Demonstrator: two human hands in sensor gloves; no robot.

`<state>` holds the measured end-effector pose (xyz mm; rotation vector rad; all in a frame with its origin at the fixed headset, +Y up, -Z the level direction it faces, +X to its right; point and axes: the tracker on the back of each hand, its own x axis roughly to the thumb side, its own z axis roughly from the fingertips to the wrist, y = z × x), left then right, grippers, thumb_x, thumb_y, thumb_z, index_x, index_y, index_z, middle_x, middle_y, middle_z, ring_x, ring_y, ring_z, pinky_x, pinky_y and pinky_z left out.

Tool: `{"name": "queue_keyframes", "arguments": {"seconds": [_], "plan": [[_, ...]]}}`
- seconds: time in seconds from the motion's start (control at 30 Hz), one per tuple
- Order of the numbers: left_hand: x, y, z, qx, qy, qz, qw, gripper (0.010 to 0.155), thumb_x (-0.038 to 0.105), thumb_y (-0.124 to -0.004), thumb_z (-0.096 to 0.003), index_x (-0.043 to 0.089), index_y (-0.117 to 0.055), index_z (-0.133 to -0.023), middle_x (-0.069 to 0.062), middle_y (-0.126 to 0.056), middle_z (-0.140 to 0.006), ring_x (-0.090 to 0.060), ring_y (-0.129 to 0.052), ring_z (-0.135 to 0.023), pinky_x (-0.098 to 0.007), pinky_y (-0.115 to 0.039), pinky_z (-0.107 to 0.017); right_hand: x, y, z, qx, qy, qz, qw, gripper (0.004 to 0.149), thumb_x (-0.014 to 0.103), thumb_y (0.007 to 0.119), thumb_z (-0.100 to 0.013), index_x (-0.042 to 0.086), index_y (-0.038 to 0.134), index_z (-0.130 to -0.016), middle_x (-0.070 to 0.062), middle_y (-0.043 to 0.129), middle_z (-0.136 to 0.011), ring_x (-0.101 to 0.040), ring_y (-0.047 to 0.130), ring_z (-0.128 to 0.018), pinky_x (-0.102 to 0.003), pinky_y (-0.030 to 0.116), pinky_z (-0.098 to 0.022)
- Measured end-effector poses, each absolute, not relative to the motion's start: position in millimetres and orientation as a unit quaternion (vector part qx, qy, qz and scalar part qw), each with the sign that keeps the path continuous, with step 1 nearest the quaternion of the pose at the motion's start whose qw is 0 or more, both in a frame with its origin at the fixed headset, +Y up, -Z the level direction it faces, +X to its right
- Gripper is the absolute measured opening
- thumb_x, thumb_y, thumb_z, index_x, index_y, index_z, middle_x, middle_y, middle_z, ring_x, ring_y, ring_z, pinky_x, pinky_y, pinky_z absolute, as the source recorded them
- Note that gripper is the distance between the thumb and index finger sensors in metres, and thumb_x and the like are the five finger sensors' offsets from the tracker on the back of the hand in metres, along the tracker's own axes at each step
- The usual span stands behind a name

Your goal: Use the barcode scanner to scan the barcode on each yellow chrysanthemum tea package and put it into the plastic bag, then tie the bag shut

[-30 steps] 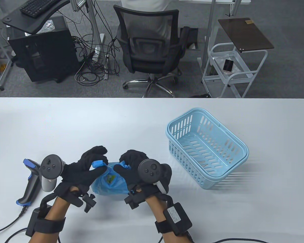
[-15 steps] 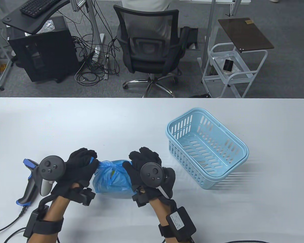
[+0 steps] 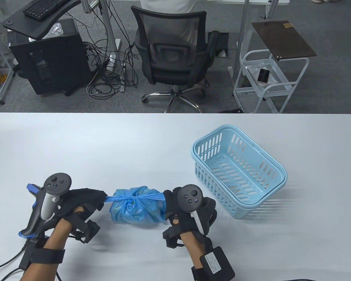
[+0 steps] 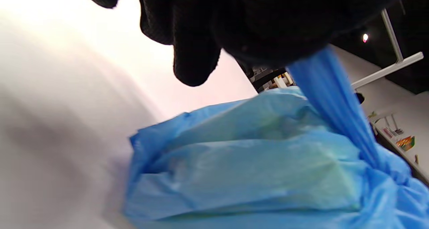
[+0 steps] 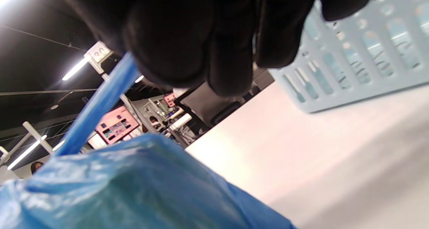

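Note:
A blue plastic bag (image 3: pixel 136 208) lies on the white table (image 3: pixel 134 140) between my hands, with a knot (image 3: pixel 132 200) on top. Pale greenish packages show faintly through the blue plastic bag (image 4: pixel 254 168) in the left wrist view. My left hand (image 3: pixel 84 199) grips the bag's left handle (image 3: pixel 112 198), stretched taut. My right hand (image 3: pixel 171 203) grips the right handle (image 3: pixel 153 195), also taut. The left handle (image 4: pixel 330 98) runs up into my curled fingers (image 4: pixel 196 51). The right handle (image 5: pixel 97 105) does the same in the right wrist view. The barcode scanner (image 3: pixel 32 209) lies left of my left hand.
A light blue slotted basket (image 3: pixel 239 171) stands at the right of the table, close to my right hand, and shows as the basket (image 5: pixel 355 54) in the right wrist view. The scanner's cable (image 3: pixel 5 260) trails to the front left edge. An office chair (image 3: pixel 172 52) stands beyond the table.
My hands have pulled apart, left going left and right going right, stretching both handles and drawing the knot tight on top of the bag.

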<state>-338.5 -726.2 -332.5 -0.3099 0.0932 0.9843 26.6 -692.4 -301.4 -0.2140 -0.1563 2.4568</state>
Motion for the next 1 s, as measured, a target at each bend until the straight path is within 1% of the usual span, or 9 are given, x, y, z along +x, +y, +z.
{"name": "queue_keyframes", "arguments": {"seconds": [0.1, 0.17, 0.33, 0.5, 0.57, 0.63, 0.8, 0.93, 1.0], "plan": [[-347.1, -721.6, -329.3, -0.162, 0.042, 0.479, 0.862, 0.041, 0.043, -0.078, -0.0439, 0.008, -0.098, -0.037, -0.008, -0.096, -0.086, -0.038, -0.073, -0.097, -0.066, -0.056, -0.069, 25.8, -692.6, -300.5, -0.087, -0.062, 0.94, 0.324, 0.037, 0.048, 0.075, -0.04, 0.022, 0.1, -0.037, 0.0, 0.099, -0.079, -0.039, 0.082, -0.084, -0.067, 0.056, -0.066], [-350.5, -717.8, -326.0, -0.163, 0.039, 0.469, 0.867, 0.041, 0.043, -0.077, -0.0442, 0.008, -0.098, -0.038, -0.008, -0.096, -0.086, -0.038, -0.073, -0.097, -0.066, -0.056, -0.069, 25.0, -692.1, -300.2, -0.088, -0.065, 0.943, 0.315, 0.037, 0.048, 0.075, -0.04, 0.022, 0.1, -0.037, 0.001, 0.099, -0.079, -0.039, 0.083, -0.084, -0.067, 0.056, -0.066], [-349.7, -711.5, -319.2, -0.161, 0.024, 0.474, 0.865, 0.042, 0.044, -0.077, -0.0446, 0.009, -0.099, -0.039, -0.006, -0.095, -0.087, -0.038, -0.072, -0.098, -0.067, -0.055, -0.07, 28.9, -690.9, -300.2, -0.107, -0.074, 0.939, 0.318, 0.037, 0.048, 0.075, -0.039, 0.021, 0.1, -0.037, 0.001, 0.099, -0.079, -0.038, 0.083, -0.085, -0.067, 0.057, -0.066], [-347.8, -722.8, -317.2, -0.153, 0.039, 0.442, 0.883, 0.042, 0.046, -0.077, -0.0448, 0.011, -0.099, -0.04, -0.005, -0.095, -0.088, -0.04, -0.073, -0.097, -0.067, -0.056, -0.069, 30.3, -699.7, -300.1, -0.118, -0.063, 0.942, 0.309, 0.037, 0.048, 0.075, -0.04, 0.021, 0.1, -0.036, 0.001, 0.099, -0.078, -0.038, 0.084, -0.084, -0.066, 0.058, -0.066], [-347.6, -729.5, -316.4, -0.14, 0.047, 0.426, 0.892, 0.041, 0.047, -0.077, -0.0447, 0.012, -0.099, -0.041, -0.003, -0.095, -0.088, -0.04, -0.075, -0.096, -0.066, -0.058, -0.069, 31.8, -708.3, -301.9, -0.124, -0.045, 0.943, 0.305, 0.037, 0.049, 0.074, -0.04, 0.022, 0.1, -0.037, 0.001, 0.099, -0.078, -0.038, 0.084, -0.084, -0.066, 0.057, -0.066], [-344.9, -733.7, -316.4, -0.141, 0.062, 0.432, 0.889, 0.041, 0.047, -0.078, -0.0448, 0.011, -0.099, -0.042, -0.003, -0.095, -0.088, -0.041, -0.075, -0.096, -0.066, -0.058, -0.069, 32.1, -716.7, -303.2, -0.132, -0.034, 0.943, 0.303, 0.037, 0.048, 0.074, -0.04, 0.022, 0.1, -0.037, 0.001, 0.1, -0.077, -0.038, 0.084, -0.084, -0.067, 0.057, -0.066], [-334.3, -739.6, -317.2, -0.127, 0.083, 0.393, 0.907, 0.041, 0.048, -0.076, -0.045, 0.014, -0.098, -0.045, -0.002, -0.094, -0.089, -0.041, -0.076, -0.095, -0.065, -0.06, -0.068, 31.3, -726.3, -306.7, -0.141, -0.01, 0.947, 0.29, 0.037, 0.049, 0.074, -0.04, 0.022, 0.1, -0.037, 0.001, 0.1, -0.077, -0.038, 0.084, -0.084, -0.067, 0.057, -0.066], [-324.6, -747.3, -317.4, -0.153, 0.087, 0.386, 0.906, 0.041, 0.049, -0.075, -0.0449, 0.016, -0.098, -0.049, -0.001, -0.094, -0.089, -0.04, -0.077, -0.094, -0.064, -0.061, -0.068, 31.5, -740.3, -311.7, -0.144, 0.025, 0.946, 0.289, 0.037, 0.05, 0.072, -0.04, 0.024, 0.099, -0.038, 0.001, 0.1, -0.077, -0.038, 0.083, -0.084, -0.066, 0.057, -0.066], [-320.2, -752.5, -315.1, -0.151, 0.098, 0.388, 0.904, 0.041, 0.05, -0.074, -0.0446, 0.017, -0.098, -0.051, 0.0, -0.096, -0.086, -0.039, -0.082, -0.091, -0.063, -0.063, -0.067, 29.8, -748.3, -313.5, -0.14, 0.049, 0.944, 0.294, 0.037, 0.051, 0.071, -0.04, 0.026, 0.099, -0.039, 0.0, 0.098, -0.078, -0.039, 0.082, -0.085, -0.066, 0.056, -0.067]]}}
